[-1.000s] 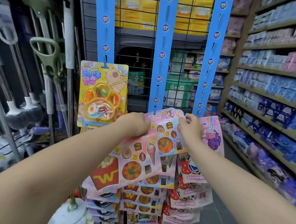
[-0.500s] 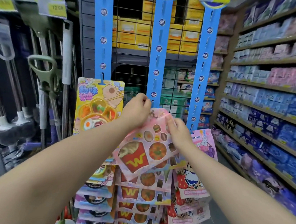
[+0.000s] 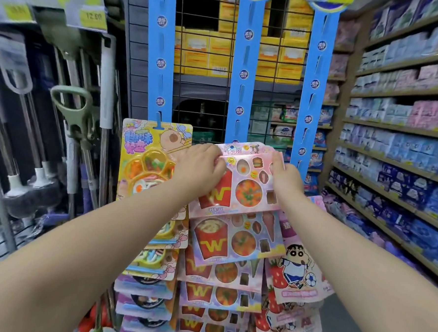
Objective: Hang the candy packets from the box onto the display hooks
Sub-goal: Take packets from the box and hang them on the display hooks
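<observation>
— Where's the pink fast-food candy packet point(image 3: 240, 182)?
— Against the middle blue hanging strip point(image 3: 242, 90), topping its column.
— And the hands?
— Arms outstretched; left hand point(image 3: 199, 168) fingers pinch its upper-left edge, right hand point(image 3: 286, 176) fingers clamp the upper-right.

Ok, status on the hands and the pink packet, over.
Both hands, left and right, grip the pink packet at its top edge, against the middle blue strip. Whether it is hooked: cannot tell. Nothing in the way.
</observation>
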